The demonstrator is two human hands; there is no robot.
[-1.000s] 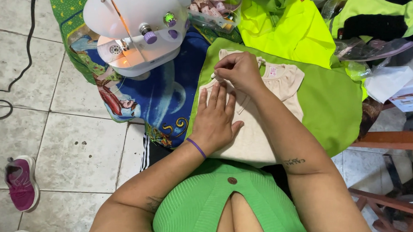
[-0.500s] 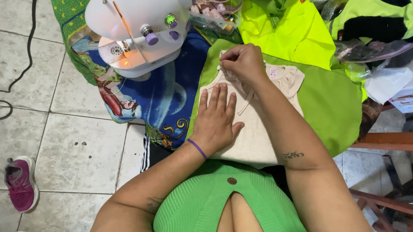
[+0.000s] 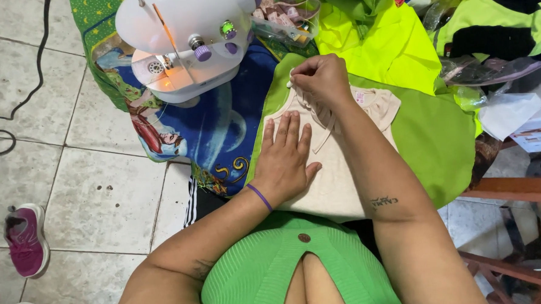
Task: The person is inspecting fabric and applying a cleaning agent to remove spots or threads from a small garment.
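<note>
The left hand (image 3: pixel 285 160) lies flat, fingers spread, on the beige garment (image 3: pixel 338 173) over green cloth (image 3: pixel 440 144). Beyond it, the right hand (image 3: pixel 322 80) pinches the garment's top edge; farther off stands a white sewing machine (image 3: pixel 186 40)

Pale tiled floor (image 3: pixel 71 179) with a black cable (image 3: pixel 13 108), beside a wooden chair frame (image 3: pixel 515 187).

right hand (image 3: pixel 319 80) shifted up to beige garment (image 3: pixel 338 179) top edge
</note>
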